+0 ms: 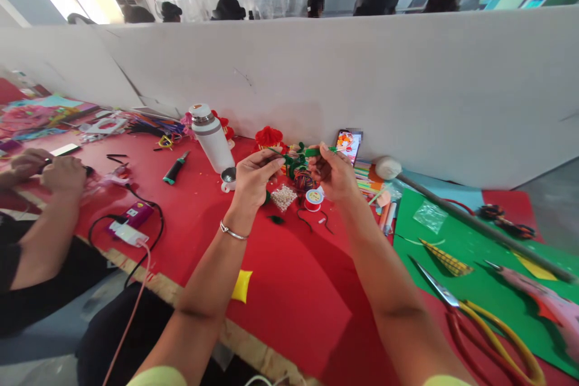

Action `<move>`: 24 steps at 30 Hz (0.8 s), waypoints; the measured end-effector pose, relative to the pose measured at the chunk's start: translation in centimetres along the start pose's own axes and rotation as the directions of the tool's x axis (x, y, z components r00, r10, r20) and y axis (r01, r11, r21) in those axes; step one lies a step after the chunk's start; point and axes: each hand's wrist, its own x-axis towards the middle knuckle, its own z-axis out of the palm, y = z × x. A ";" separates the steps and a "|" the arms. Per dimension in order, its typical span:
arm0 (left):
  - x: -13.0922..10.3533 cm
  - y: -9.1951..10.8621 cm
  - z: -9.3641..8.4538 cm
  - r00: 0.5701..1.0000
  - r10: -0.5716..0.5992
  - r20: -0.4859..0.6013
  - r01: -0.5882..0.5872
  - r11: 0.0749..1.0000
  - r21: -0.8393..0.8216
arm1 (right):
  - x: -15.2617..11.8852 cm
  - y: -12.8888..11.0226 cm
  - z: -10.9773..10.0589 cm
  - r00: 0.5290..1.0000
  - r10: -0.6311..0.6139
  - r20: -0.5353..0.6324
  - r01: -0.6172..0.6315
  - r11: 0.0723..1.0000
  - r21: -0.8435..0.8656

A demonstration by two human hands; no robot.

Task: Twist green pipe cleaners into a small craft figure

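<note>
At the near right of the red tabletop (298, 289), the scissors (452, 300) lie with their handles towards you, which probably makes them easy for you to pick up. A pink pointed tool (536, 292) rests beyond them on a green sheet (409, 211), perhaps laid there to spare the red surface. A small yellow packet (243, 286) sits beside your left forearm.

Farther in, a clear packet of pale beads (283, 198) and a red-rimmed spool (313, 199) lie between your wrists, seemingly grouped there for a short reach.

Above them, you have both hands raised and facing each other. Your right hand (335, 174) pinches a green fuzzy piece (313, 152) between thumb and fingers, its end pointing towards your left. Your left hand (257, 176) has thumb and forefinger closed on a thin green strand (274, 150); you appear to hold both up so the work stays in your sight. Darker green bits (296, 164) show in the gap, but whether they join your piece or lie behind it, I cannot tell.

Past your hands, a lit phone (347, 148) stands tilted near the pale partition (289, 66), its screen turned your way, presumably for viewing. Left of it are red fuzzy decorations (268, 136) and a white flask (212, 140).
</note>
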 end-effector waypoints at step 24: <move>-0.3 0.2 0.3 1.000 0.021 -0.008 -0.021 1.000 0.023 | -1.6 -0.4 0.9 0.932 -0.323 0.163 0.361 0.803 -0.474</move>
